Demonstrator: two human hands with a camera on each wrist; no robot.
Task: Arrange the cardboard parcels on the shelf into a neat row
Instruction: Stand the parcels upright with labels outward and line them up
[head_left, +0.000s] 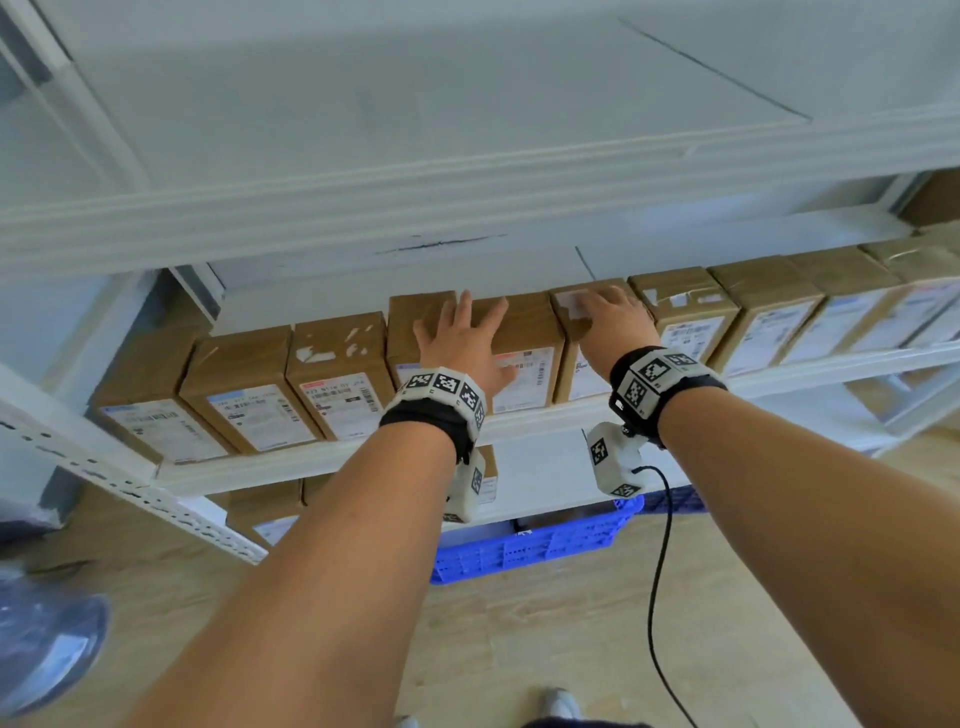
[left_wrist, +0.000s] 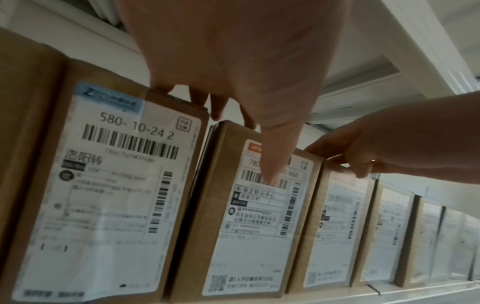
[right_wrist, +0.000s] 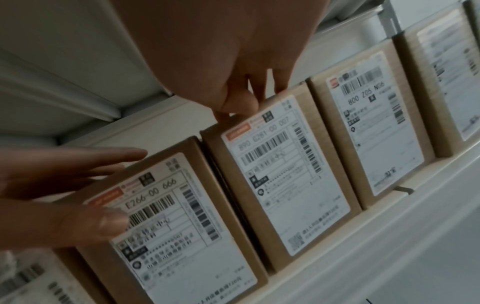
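Several brown cardboard parcels with white labels stand upright in a row on the white shelf (head_left: 311, 462). My left hand (head_left: 457, 343) (left_wrist: 259, 115) lies with fingers spread straight across the tops of two neighbours: the parcel marked 580 (head_left: 410, 322) (left_wrist: 109, 185) and the parcel marked 666 (head_left: 530, 332) (left_wrist: 249, 236) (right_wrist: 182, 246). Its thumb presses the 666 label. My right hand (head_left: 608, 317) (right_wrist: 241, 98) grips the top front edge of the parcel marked 007 (head_left: 566, 353) (right_wrist: 285, 185), just to the right, fingers curled over the top and thumb at the front.
The shelf board above (head_left: 467, 218) hangs low over the parcel tops. More parcels (head_left: 260, 509) stand on the lower shelf beside a blue plastic crate (head_left: 530, 545). A black cable (head_left: 660, 571) hangs from my right wrist. Below is wooden floor.
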